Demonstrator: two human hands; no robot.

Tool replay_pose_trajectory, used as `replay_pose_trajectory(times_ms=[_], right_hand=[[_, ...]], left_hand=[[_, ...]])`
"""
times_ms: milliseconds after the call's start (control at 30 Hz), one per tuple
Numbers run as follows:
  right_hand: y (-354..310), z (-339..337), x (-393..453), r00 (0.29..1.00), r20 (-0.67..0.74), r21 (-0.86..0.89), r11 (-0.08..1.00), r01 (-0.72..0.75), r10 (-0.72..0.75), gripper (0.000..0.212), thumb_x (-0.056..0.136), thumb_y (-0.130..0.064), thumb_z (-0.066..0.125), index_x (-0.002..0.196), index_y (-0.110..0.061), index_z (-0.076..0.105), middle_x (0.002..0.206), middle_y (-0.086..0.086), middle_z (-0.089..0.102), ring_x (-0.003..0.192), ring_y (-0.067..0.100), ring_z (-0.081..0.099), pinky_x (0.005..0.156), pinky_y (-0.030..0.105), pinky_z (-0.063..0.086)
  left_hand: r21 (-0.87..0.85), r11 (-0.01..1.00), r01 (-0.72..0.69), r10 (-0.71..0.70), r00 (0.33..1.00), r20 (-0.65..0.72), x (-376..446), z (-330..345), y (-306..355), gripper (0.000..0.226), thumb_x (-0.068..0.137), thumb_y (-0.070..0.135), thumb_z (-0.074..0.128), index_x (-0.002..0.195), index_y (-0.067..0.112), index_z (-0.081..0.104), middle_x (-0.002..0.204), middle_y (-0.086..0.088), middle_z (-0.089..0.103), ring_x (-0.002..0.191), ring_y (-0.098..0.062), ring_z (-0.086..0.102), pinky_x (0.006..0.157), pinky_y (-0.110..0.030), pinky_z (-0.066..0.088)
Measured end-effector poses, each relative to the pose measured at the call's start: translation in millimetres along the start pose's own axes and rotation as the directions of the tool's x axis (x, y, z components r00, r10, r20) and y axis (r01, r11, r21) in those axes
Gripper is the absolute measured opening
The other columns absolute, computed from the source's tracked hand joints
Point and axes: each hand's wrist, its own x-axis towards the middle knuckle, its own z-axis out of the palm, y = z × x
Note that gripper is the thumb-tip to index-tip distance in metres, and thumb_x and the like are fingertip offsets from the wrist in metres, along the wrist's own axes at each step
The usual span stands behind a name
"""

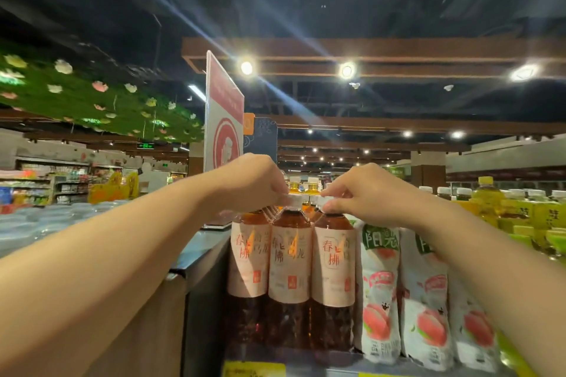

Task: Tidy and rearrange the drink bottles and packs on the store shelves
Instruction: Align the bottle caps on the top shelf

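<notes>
A: Bottles of amber tea stand upright in a row of three at the left end of the shelf, their pale pink labels facing out and their long axes vertical. More of the same sit behind them.

B: And the hands?

A: Both are up at cap height. The left hand has its fingers curled down over the cap of the left-end bottle, apparently pinching it. The right hand pinches the white cap of the bottle at the right of the three, thumb and forefinger closed round it.

B: Which way do the bottles lie from the fingers?

A: Straight below. The caps sit under the fingertips and the bodies hang down from there, so any pull forward or twist would turn about that upright axis. The middle bottle's cap lies between the two hands, touched by neither as far as the view shows.

B: Nearer hand for it?

A: Hard to say; the left fingertips look just beside it.

B: What surrounds them?

A: White peach-printed drink pouches stand touching the right bottle. Yellow bottles fill the shelf farther right, and a red-and-white sign rises behind the left hand.
</notes>
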Motion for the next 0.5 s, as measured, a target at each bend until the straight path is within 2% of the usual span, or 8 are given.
replay_pose_trajectory(times_ms=[100, 200, 300, 400, 500], right_hand=[[0, 2, -1, 1.000, -0.008, -0.035, 0.999, 0.007, -0.008, 0.028, 0.093, -0.045, 0.060, 0.108, -0.027, 0.075, 0.095, -0.014, 0.072, 0.082, -0.001, 0.063, 0.070, 0.020, 0.050], [-1, 2, -3, 1.000, -0.012, -0.094, 0.995, 0.022, -0.023, 0.030, 0.094, -0.043, 0.057, 0.107, -0.023, 0.075, 0.100, -0.008, 0.073, 0.088, 0.005, 0.064, 0.078, 0.027, 0.053], [-3, 0, -3, 1.000, -0.016, -0.082, 0.996, 0.023, -0.024, 0.028, 0.094, -0.040, 0.059, 0.114, -0.026, 0.073, 0.108, -0.011, 0.072, 0.092, 0.003, 0.062, 0.074, 0.017, 0.047], [-3, -1, 0, 1.000, 0.010, -0.034, 0.999, 0.004, -0.003, 0.030, 0.093, -0.040, 0.061, 0.121, -0.031, 0.068, 0.112, -0.019, 0.067, 0.093, -0.002, 0.060, 0.072, 0.014, 0.043], [-4, -4, 3, 0.997, 0.064, -0.055, 0.998, -0.028, 0.031, 0.031, 0.092, -0.045, 0.061, 0.120, -0.034, 0.067, 0.100, -0.026, 0.063, 0.091, -0.006, 0.059, 0.070, 0.012, 0.043]], left_hand=[[0.038, 0.994, 0.105, -0.106, 0.994, 0.023, -5, -3, -13, 0.040, 0.092, 0.050, 0.059, 0.091, 0.014, 0.077, 0.091, -0.004, 0.075, 0.084, -0.019, 0.071, 0.081, -0.037, 0.059], [0.032, 0.989, 0.145, -0.147, 0.988, 0.056, -10, -6, -17, 0.029, 0.091, 0.040, 0.065, 0.087, 0.012, 0.073, 0.086, -0.002, 0.072, 0.082, -0.022, 0.066, 0.084, -0.036, 0.057], [0.022, 0.989, 0.144, -0.145, 0.988, 0.045, -14, -10, -13, 0.030, 0.090, 0.039, 0.066, 0.103, 0.015, 0.076, 0.097, -0.001, 0.075, 0.090, -0.019, 0.069, 0.083, -0.032, 0.057], [0.040, 0.984, 0.176, -0.177, 0.984, 0.020, -15, -9, -10, 0.038, 0.088, 0.046, 0.067, 0.092, 0.010, 0.077, 0.084, -0.007, 0.075, 0.083, -0.021, 0.071, 0.080, -0.035, 0.059], [0.001, 0.983, 0.183, -0.183, 0.983, 0.005, -16, -10, -10, 0.033, 0.087, 0.042, 0.070, 0.084, 0.010, 0.077, 0.076, -0.006, 0.074, 0.074, -0.018, 0.070, 0.081, -0.035, 0.059]])
